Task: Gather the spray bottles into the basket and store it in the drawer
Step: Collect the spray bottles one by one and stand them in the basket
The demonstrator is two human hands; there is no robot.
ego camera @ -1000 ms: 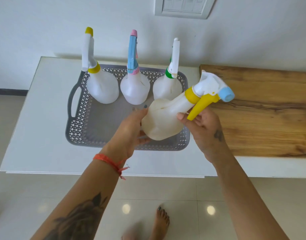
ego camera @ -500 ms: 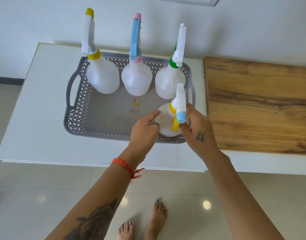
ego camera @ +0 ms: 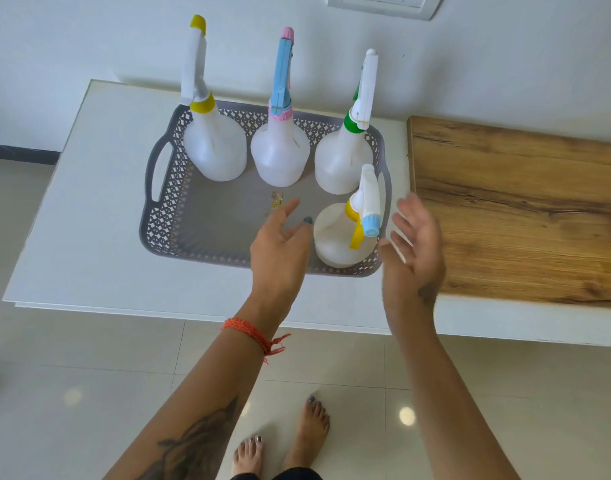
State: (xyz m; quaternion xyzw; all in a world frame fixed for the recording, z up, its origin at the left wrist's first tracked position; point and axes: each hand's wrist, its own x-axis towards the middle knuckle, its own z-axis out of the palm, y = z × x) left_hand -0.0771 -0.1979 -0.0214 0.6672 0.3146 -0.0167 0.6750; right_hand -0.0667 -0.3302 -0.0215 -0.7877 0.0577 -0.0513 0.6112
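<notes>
A home room: glossy floor tiles [ego camera: 89,358], wall switch plate [ego camera: 383,3], bare feet [ego camera: 283,441].

The person is wearing an orange thread bracelet [ego camera: 254,336] with frayed loose ends on the left wrist. A dark tattoo [ego camera: 196,445] is showing along the left forearm, a small one [ego camera: 427,292] near the right wrist. Feet [ego camera: 283,441] are bare, toenails painted dark.
</notes>
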